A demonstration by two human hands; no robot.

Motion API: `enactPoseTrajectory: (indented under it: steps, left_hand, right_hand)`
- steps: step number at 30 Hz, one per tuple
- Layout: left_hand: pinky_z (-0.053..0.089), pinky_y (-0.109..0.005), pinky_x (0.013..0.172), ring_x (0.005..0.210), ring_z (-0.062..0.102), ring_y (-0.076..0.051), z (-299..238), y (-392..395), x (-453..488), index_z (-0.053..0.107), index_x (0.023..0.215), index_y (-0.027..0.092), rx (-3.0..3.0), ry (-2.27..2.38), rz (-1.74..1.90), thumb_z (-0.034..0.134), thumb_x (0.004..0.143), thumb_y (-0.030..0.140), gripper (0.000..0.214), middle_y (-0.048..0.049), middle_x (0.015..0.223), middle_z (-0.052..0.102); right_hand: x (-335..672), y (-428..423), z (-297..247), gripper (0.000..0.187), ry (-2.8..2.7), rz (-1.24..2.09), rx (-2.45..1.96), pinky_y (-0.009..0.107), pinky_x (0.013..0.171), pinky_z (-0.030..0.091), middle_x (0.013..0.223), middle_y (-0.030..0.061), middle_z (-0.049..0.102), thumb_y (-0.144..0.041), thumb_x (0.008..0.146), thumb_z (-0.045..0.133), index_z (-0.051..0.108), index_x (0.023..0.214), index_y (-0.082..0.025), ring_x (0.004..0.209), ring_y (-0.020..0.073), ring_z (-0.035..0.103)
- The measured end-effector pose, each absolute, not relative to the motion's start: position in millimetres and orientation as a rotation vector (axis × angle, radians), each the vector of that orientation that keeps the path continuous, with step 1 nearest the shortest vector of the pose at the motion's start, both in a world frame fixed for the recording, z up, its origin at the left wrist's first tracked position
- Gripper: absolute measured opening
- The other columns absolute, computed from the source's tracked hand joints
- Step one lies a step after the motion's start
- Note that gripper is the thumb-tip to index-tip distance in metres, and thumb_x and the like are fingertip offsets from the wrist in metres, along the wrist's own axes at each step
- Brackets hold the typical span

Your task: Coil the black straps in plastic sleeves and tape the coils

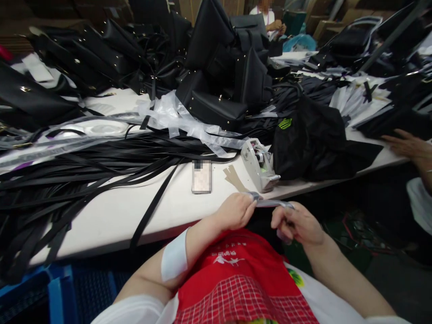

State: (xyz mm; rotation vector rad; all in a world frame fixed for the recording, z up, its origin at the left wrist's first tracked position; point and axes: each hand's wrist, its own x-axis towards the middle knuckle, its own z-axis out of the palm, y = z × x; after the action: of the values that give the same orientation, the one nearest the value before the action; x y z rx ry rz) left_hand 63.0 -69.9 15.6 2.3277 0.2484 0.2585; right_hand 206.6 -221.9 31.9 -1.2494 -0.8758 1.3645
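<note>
A narrow grey strip is stretched between my two hands, just off the table's front edge. My left hand is closed on its left end, where some of the grey material bunches up past the fingers. My right hand pinches the other end, with its fingers curled. Just beyond my left hand, brown paper-like strips lie on the white table. A white container of small items stands behind the strip. Whether the strip is tape or strap, I cannot tell.
Long black straps cover the table's left side. Black bags pile up behind clear plastic wrapping. A phone-like object lies mid-table. Black fabric sits right. A co-worker's hand rests far right. Blue crates stand below left.
</note>
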Motion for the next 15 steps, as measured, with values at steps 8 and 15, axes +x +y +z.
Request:
enactPoseTrajectory:
  steps: [8, 15]
  left_hand:
    - [0.04, -0.026, 0.06, 0.053, 0.047, -0.012, 29.2, -87.8, 50.0, 0.06, 0.071, 0.015, 1.898, 0.151, -0.104, 0.03, 0.098, 0.046, 0.051, -0.0015, 0.058, 0.053]
    - [0.048, -0.029, 0.061, 0.051, 0.046, -0.011, 36.4, -91.7, 59.1, 0.058, 0.103, 0.013, 1.068, 0.251, 0.229, 0.037, 0.092, 0.06, 0.053, 0.0065, 0.059, 0.036]
  right_hand:
    - [247.4, -217.4, 25.4, 0.04, -1.058, 0.991, -1.803, 0.028, 0.054, 0.051, 0.069, 0.0059, 0.067, -0.056, 0.08, 0.063, 0.067, 0.083, -0.016, 0.058, 0.0177, 0.061]
    - [181.7, -213.6, 9.7, 0.037, -1.381, 1.198, -1.59, 0.034, 0.08, 0.05, 0.088, 0.0071, 0.066, -0.049, 0.093, 0.05, 0.066, 0.101, -0.017, 0.081, 0.0216, 0.06]
